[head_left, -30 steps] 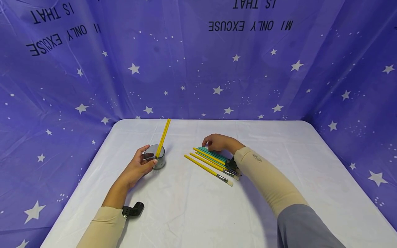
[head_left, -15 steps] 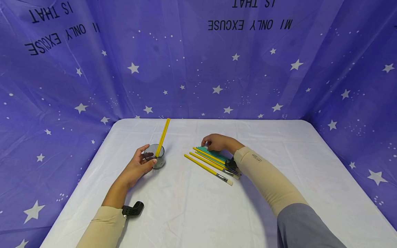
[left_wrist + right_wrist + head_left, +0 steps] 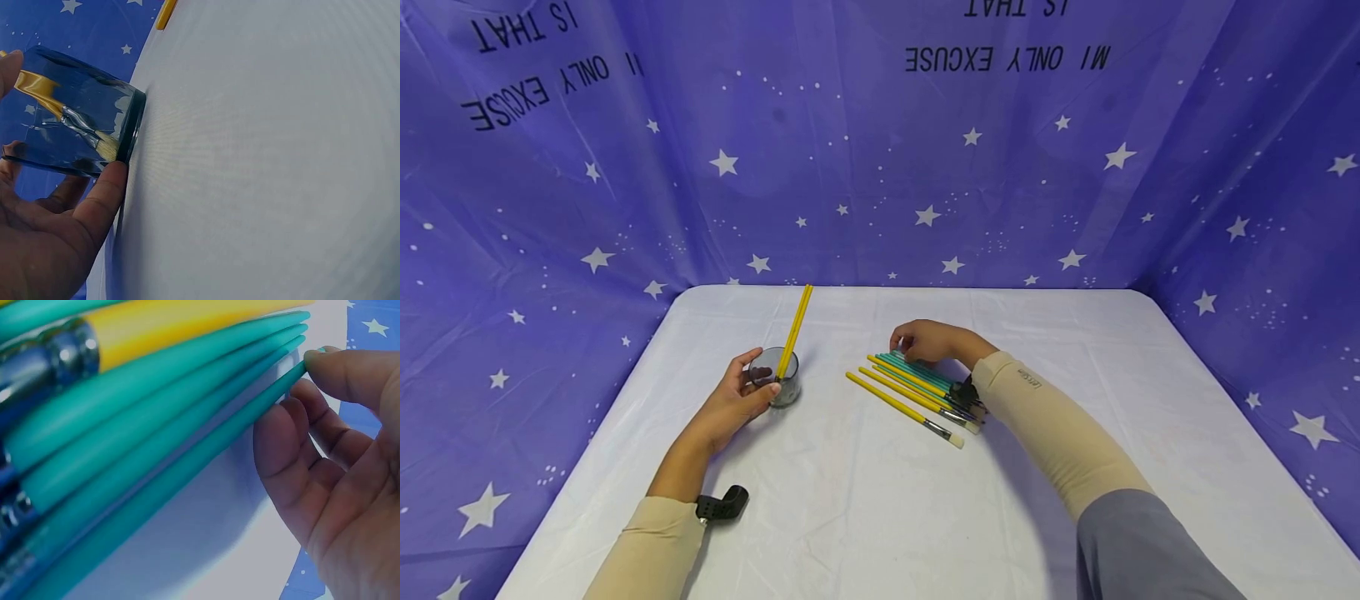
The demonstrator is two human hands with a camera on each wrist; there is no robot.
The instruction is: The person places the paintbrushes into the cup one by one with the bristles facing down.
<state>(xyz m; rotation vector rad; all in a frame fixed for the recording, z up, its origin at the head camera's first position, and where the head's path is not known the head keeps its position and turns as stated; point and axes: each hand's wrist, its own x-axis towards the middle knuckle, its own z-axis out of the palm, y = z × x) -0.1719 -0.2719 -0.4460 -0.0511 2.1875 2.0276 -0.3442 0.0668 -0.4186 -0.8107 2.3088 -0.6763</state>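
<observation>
My left hand (image 3: 726, 412) grips a clear glass tumbler (image 3: 787, 395) on the left of the table. Two yellow paintbrushes (image 3: 795, 329) lean in it with handles up; the left wrist view shows pale bristles (image 3: 107, 148) near its bottom. At the far side of the brush pile, my right hand (image 3: 928, 342) pinches the handle end of the outermost teal paintbrush (image 3: 194, 459) between thumb and fingers. More teal paintbrushes (image 3: 144, 378) lie alongside it, their brush heads partly hidden by the right wrist. Several yellow paintbrushes (image 3: 891, 402) lie nearer, bristles pointing right.
A white cloth (image 3: 850, 517) covers the table. Purple star-printed curtains (image 3: 865, 167) hang behind it and at both sides. A black wrist camera (image 3: 724, 504) sticks out from the left wrist, and another (image 3: 964, 392) overlaps the brush heads in the head view.
My right hand and forearm have shifted slightly to the right, and the pinched teal paintbrush's end now shows apart from the others. The left hand and tumbler stay in place.
</observation>
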